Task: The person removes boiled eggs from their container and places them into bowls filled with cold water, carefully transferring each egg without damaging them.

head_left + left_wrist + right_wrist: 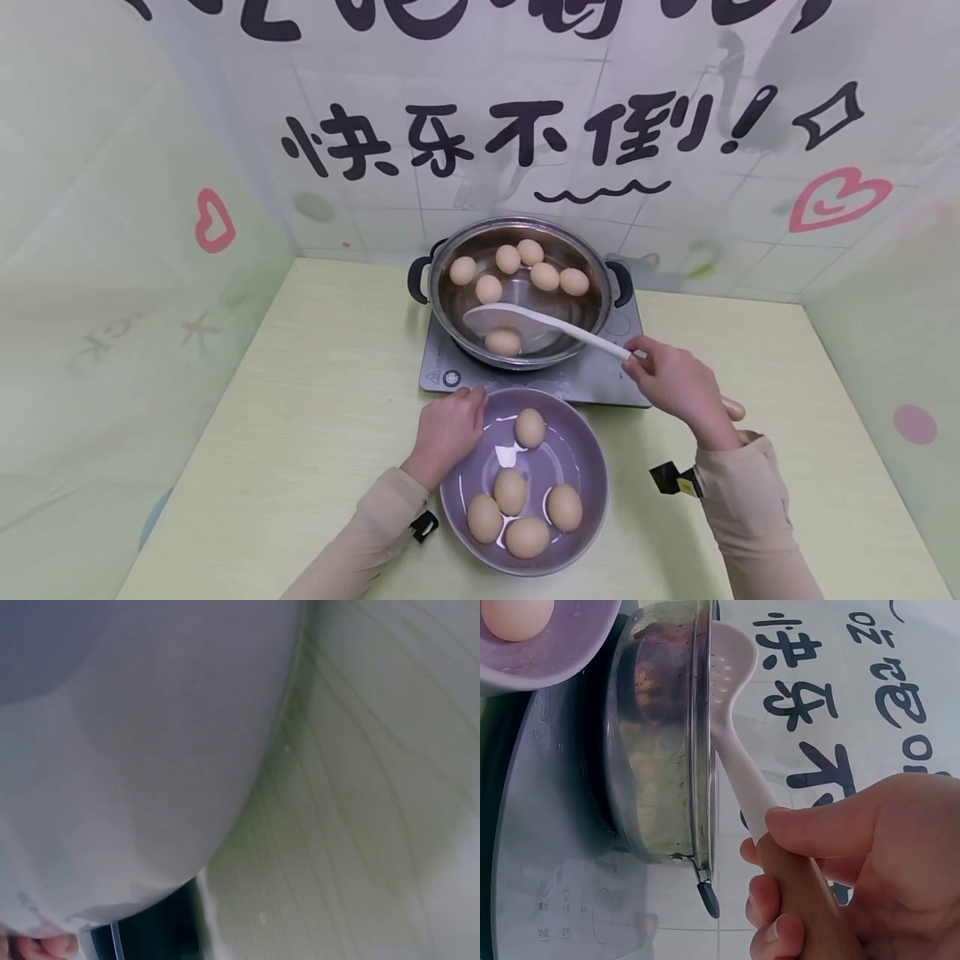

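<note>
Purple bowl (547, 458): the left hand (447, 429) grips its rim. The right hand (678, 383) clamps a white spoon (562, 326); beyond both, lettering (527, 137) reads "快乐不倒!"

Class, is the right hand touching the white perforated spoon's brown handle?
Touching: the right wrist view shows the right hand curled round the brown handle.

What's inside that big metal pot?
Seven eggs show inside the pot. The spoon covers part of the bottom, and whatever is directly beneath it or the eggs is hidden.
</note>
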The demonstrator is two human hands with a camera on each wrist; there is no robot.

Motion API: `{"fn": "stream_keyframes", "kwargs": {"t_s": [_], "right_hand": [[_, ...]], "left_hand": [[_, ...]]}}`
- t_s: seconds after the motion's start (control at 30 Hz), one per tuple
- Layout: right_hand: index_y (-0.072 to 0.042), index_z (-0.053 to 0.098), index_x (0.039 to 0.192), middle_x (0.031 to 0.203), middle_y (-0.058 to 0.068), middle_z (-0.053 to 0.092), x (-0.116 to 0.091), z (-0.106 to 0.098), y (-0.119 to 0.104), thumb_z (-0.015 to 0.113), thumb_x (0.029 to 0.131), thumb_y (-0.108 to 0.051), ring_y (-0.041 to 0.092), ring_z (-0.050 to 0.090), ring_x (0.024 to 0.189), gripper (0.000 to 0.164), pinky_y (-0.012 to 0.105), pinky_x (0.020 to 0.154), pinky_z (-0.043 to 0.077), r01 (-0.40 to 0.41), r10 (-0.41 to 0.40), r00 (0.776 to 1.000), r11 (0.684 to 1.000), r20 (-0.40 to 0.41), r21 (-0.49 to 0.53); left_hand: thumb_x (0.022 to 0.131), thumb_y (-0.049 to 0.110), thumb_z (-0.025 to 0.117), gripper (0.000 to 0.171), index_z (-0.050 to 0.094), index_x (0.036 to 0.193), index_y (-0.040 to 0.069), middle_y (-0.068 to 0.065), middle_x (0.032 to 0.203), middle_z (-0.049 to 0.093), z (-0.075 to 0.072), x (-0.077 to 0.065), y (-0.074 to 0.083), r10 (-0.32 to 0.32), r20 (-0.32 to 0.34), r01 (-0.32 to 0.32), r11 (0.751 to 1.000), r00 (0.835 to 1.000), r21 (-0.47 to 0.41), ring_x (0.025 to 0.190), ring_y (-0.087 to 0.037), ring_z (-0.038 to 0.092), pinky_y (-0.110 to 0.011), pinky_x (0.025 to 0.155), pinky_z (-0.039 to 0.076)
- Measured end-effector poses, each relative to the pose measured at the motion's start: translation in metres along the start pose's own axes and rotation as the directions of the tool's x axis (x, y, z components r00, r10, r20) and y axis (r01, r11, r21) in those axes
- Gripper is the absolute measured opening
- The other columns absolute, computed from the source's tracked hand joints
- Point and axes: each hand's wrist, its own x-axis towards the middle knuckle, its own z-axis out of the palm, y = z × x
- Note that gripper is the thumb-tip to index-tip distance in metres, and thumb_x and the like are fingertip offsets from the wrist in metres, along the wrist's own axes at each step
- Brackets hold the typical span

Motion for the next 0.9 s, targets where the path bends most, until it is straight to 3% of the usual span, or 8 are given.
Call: {"fn": "stream_keyframes", "kwargs": {"t_s": [0.6,0.9], "right_hand": [[-0.007,0.063,0.105,0.060,-0.005,0.051,-0.010,-0.001,-0.003,0.055,0.088,-0.020,0.012,0.043,0.052,0.023,0.030,0.044,0.031,0.061,-0.061,0.998,0.998,0.000,-0.012],[-0.005,0.065,0.101,0.056,-0.005,0.045,-0.012,-0.005,-0.002,0.056,0.088,-0.018,0.012,0.038,0.049,0.021,0.028,0.045,0.028,0.086,-0.085,0.996,0.996,0.006,-0.008]], "left_hand": [[0.084,0.019,0.057,0.012,0.057,0.075,0.011,-0.002,0.059,0.054,0.000,0.000,0.000,0.003,-0.006,-0.003,1.000,1.000,-0.001,0.041,-0.022,0.051,-0.032,0.037,0.036],[0.085,0.018,0.057,0.011,0.058,0.076,0.011,-0.002,0.060,0.055,0.001,0.000,-0.001,0.008,-0.007,-0.008,1.000,1.000,-0.003,0.042,-0.022,0.051,-0.031,0.037,0.036]]}}
